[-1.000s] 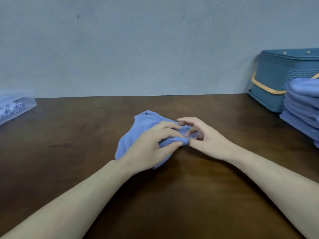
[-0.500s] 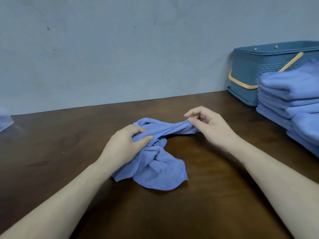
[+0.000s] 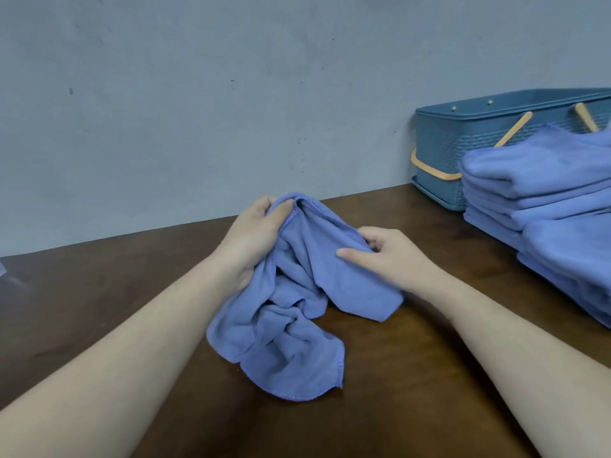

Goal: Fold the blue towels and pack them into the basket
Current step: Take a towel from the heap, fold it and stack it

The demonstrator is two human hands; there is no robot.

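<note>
Head view: the towel (image 3: 291,312) sits mid-bench, bunched up between both hands, its upper part lifted and its lower folds draped down onto the dark wooden bench (image 3: 99,292) toward the near side. The left hand (image 3: 254,239) has the towel's top edge, raised off the bench at the far left of the cloth; the grip there is curled tight, thumb pressed over the fabric and fingers wrapped behind it, cloth spilling out below the palm. The right hand (image 3: 386,256) is lower and to the right, just beside the left; its grip pinches a fold of the towel, thumb flat on top of the cloth, fingers tucked under the hemmed edge. Between the two hands the edge runs in a slack, slanting line. The towel itself is plain blue, soft and crumpled, twisted in the middle, with a stitched hem showing along the rounded near corner.

Off to the right, a stack (image 3: 542,200) of folded blue towels stands on the bench, well apart from the hands. Behind it, against the pale wall (image 3: 231,94), is the basket (image 3: 463,140), blue woven with tan handles, touching or just beside the stack.
</note>
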